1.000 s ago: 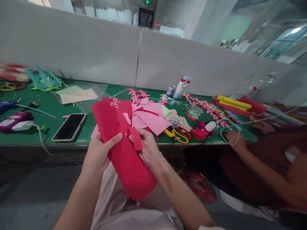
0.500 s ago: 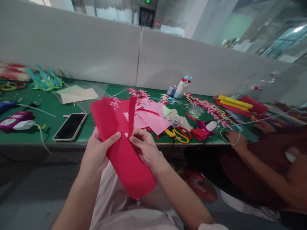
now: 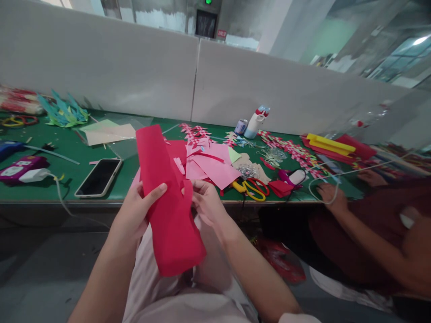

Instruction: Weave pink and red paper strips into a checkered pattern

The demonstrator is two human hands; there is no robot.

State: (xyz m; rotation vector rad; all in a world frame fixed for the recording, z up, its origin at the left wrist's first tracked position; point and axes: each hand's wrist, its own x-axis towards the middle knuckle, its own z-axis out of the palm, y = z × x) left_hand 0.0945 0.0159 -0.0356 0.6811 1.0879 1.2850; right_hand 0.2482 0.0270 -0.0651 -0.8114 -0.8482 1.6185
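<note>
A long sheet of red paper (image 3: 166, 211) is held above my lap, slightly curved and close to upright. My left hand (image 3: 144, 208) grips its left edge, with the thumb on the front face and the fingers behind. At the sheet's right edge, my right hand (image 3: 206, 199) pinches a narrow red paper strip (image 3: 187, 194) that looks partly separated from the sheet. The fingertips of the right hand are partly hidden behind this strip. Just beyond the sheet, pink paper (image 3: 218, 168) lies on the green table (image 3: 134, 172).
A phone (image 3: 99, 178) lies left of my hands, near a purple power strip (image 3: 25, 170). To the right are yellow-and-red scissors (image 3: 251, 188), folded paper chains (image 3: 289, 150) and a white bottle (image 3: 256, 123). Another person's hand (image 3: 332, 195) rests at the table edge, beside a white cable.
The red sheet has turned more upright, its lower end swinging left. The strip that stood up above my right hand is now lowered beside the sheet's edge.
</note>
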